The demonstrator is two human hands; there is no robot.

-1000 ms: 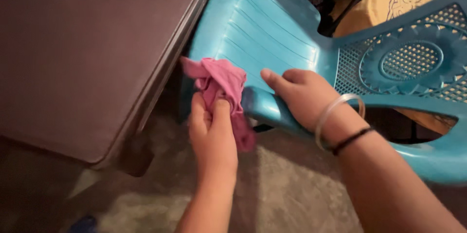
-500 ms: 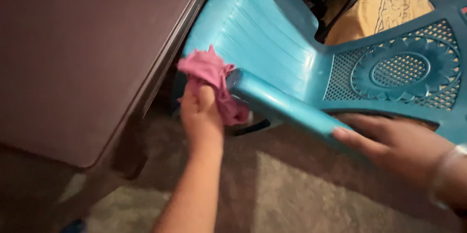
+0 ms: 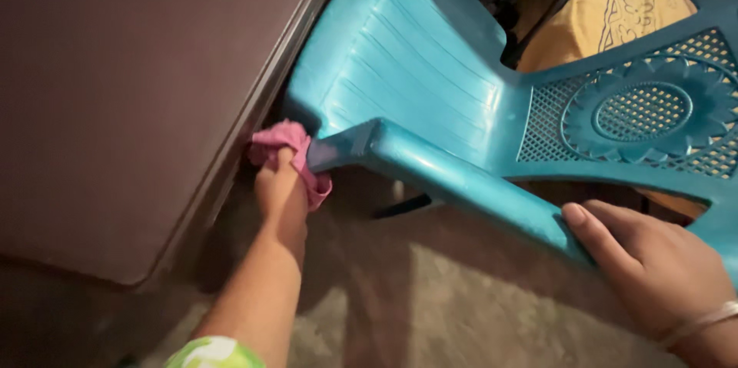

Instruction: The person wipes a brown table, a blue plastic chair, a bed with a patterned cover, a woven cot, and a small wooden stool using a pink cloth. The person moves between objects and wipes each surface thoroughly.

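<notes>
Two hands are at work on one blue plastic chair (image 3: pixel 430 83), which is tipped so its ribbed seat faces up toward you. Your left hand (image 3: pixel 280 195) is clenched around a bunched pink cloth (image 3: pixel 288 145), pressing it against the front corner of the chair, right where the near armrest (image 3: pixel 461 179) ends. The cloth wraps partly around that corner, with a fold showing above your knuckles and another hanging beside your fingers on the right. A green and white sleeve edge (image 3: pixel 211 353) shows low on that forearm.

Your right hand (image 3: pixel 653 268) is grasping the other end of the same armrest, thumb laid along its near face and fingers curled behind it, close to where the arm meets the chair's back. A thin pale bangle (image 3: pixel 696 322) sits on that wrist. The two hands are well apart, with the length of the armrest between them.

Just left of the cloth runs the edge of a dark brown flat panel (image 3: pixel 138 83), which fills the upper left of the view; the cloth lies very near its rim, though you cannot tell whether it touches. The chair's back has a perforated oval pattern (image 3: pixel 642 110). Behind it lies yellow patterned fabric (image 3: pixel 615 6). Below everything is a rough grey floor (image 3: pixel 461 314).
</notes>
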